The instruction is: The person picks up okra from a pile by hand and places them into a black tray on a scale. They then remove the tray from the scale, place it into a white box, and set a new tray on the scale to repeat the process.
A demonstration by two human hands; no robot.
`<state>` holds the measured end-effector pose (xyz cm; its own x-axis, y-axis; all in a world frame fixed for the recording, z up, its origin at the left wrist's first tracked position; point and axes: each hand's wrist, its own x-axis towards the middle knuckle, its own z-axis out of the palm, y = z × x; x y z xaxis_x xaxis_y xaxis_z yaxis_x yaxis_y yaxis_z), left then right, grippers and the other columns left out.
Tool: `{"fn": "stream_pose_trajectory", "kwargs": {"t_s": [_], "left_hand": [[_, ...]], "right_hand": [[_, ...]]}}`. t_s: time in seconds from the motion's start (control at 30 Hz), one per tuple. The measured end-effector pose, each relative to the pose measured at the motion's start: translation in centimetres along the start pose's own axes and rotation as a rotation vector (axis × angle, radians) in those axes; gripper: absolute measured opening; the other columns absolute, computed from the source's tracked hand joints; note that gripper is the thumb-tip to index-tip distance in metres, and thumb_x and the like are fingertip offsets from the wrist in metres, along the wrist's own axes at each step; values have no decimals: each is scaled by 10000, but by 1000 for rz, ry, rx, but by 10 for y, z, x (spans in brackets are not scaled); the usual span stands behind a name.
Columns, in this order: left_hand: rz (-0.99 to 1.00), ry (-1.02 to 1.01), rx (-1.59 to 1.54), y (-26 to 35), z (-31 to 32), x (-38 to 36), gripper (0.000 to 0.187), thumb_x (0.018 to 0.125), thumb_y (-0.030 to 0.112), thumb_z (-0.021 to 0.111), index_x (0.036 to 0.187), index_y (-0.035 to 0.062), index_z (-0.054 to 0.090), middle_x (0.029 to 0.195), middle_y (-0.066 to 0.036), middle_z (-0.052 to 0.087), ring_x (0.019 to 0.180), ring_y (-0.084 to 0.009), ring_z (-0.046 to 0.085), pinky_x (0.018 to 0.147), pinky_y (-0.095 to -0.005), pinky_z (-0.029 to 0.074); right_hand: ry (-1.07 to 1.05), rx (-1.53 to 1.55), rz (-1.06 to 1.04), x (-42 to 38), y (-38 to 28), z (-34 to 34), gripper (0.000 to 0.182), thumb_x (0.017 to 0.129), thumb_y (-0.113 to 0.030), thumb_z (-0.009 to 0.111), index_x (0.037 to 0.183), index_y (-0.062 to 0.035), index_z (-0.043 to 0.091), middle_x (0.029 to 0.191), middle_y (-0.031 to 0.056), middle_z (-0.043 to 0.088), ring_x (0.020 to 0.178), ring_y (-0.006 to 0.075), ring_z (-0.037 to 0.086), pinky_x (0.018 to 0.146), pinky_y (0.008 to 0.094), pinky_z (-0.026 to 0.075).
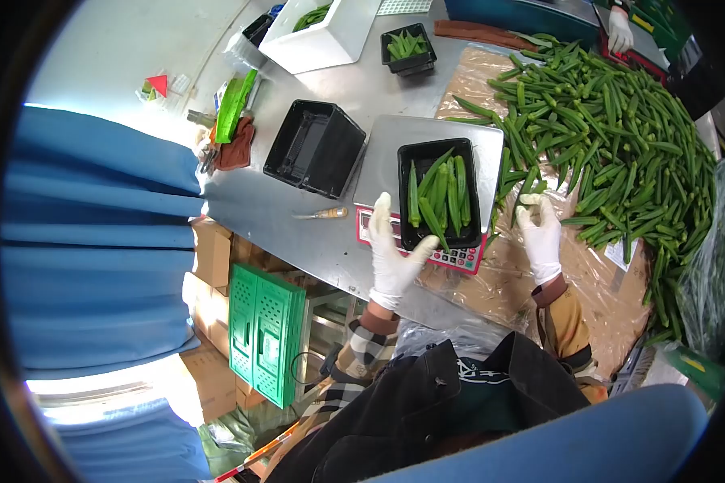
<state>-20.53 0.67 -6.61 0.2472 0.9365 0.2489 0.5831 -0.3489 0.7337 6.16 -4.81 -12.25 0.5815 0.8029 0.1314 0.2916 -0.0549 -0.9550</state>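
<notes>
A black plastic tray holding several okra pods rests on a digital scale with a red-edged keypad. My left hand, in a white glove, is at the tray's near left corner. Its fingers and thumb are spread, with the thumb close to the tray's rim. To the right of the scale, my gloved right hand reaches toward the near edge of a large okra pile. Its fingers are slightly bent and apart, close to a few loose pods; no pod shows clearly in its grip.
Stacked empty black trays stand left of the scale, near a wooden-handled knife. Behind are a filled okra tray and a white box. A green crate stands below the table. Another person's gloved hand is at the far right.
</notes>
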Motion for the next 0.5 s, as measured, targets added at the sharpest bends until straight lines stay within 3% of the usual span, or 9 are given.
{"fn": "stream_pose_trajectory", "kwargs": {"t_s": [0.1, 0.17, 0.2, 0.23, 0.3, 0.33, 0.43, 0.5], "left_hand": [[80, -13, 101, 23, 14, 0, 1126, 701, 272, 878, 1545, -14, 188, 1563, -200, 279, 1457, -367, 241, 1189, -463, 218], [65, -37, 85, 13, 21, 5, 1138, 702, 276, 872, 1549, -19, 171, 1544, -261, 252, 1440, -419, 241, 1183, -473, 223], [61, -46, 77, 4, 25, 7, 1145, 703, 278, 869, 1551, -22, 162, 1534, -292, 239, 1431, -444, 241, 1180, -479, 225], [69, -28, 70, -5, 28, 10, 1079, 731, 200, 846, 1551, -12, 177, 1529, -289, 259, 1424, -428, 261, 1164, -460, 269], [-45, 7, -139, -17, 26, 15, 993, 766, 114, 805, 1548, 1, 204, 1537, -270, 265, 1419, -386, 291, 1135, -434, 329], [-82, 26, -194, -17, 25, 15, 881, 827, 63, 754, 1539, 5, 239, 1519, -243, 335, 1373, -329, 388, 1086, -387, 399], [-287, -15, -333, -31, 15, 20, 733, 919, 66, 678, 1535, 24, 283, 1425, -200, 478, 1087, -163, 555, 978, -290, 466], [-309, -74, -318, -47, 10, 26, 588, 952, 80, 645, 1473, -16, 391, 1333, -172, 568, 1060, -142, 578, 964, -278, 469]], "right_hand": [[-138, 36, -3, -7, -56, 6, 224, 875, -93, 694, 1096, -84, 657, 825, 2, 590, 691, 80, 502, 667, 229, 457], [-347, -21, 16, -10, -86, 4, 336, 870, -124, 713, 1201, -111, 657, 937, 50, 667, 770, 134, 597, 732, 257, 495], [-327, 11, -123, -12, -84, 8, 443, 870, -137, 718, 1304, -124, 625, 1128, 95, 701, 946, 201, 675, 840, 288, 515], [-350, 46, -132, -12, -84, 8, 481, 874, -130, 713, 1341, -104, 601, 1254, 125, 670, 1120, 246, 660, 931, 311, 500], [-268, 44, -222, -15, -67, 9, 468, 886, -127, 704, 1340, -80, 600, 1204, 112, 695, 1066, 202, 677, 898, 289, 509], [-252, 61, -152, -18, -54, 8, 457, 892, -125, 698, 1336, -78, 604, 1175, 108, 704, 1031, 192, 682, 874, 288, 514], [-216, 65, 88, -29, -7, -8, 427, 905, -117, 684, 1324, -75, 616, 1069, 100, 726, 928, 165, 689, 801, 280, 523], [-200, 9, 296, -32, 18, -20, 413, 909, -110, 678, 1317, -75, 624, 974, 97, 733, 861, 149, 684, 750, 272, 523]]}}
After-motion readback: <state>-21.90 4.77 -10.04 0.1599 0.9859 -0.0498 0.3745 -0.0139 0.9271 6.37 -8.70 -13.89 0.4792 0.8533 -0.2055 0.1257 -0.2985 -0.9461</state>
